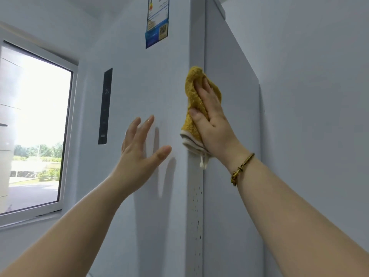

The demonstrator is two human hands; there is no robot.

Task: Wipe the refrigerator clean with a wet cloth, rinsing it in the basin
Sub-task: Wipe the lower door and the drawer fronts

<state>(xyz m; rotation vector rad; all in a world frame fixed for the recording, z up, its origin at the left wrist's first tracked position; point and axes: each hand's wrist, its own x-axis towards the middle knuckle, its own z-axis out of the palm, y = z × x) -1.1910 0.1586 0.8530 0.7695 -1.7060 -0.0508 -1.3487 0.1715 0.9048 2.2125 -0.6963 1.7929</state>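
**Cloth at refrigerator front-right corner edge**

A white refrigerator (151,96) stands between a window (36,124) and wall. A yellow cloth (194,108) is pressed flat against its corner edge by the right hand (211,120), fingers extended. The left hand (139,148) is held released near the door, fingers spread.

A single wide-angle view, worn on the head, looks forward and tilts upward from close to the front corner of the refrigerator (151,100). Its door fills the middle of the frame, and its side panel runs off toward the upper right. The left hand (137,148) at centre and the right hand (213,124) just right of centre reach in from the lower corners at arm's length. A window (36,124) bends along the left edge, and a wall (319,96) takes the right edge.
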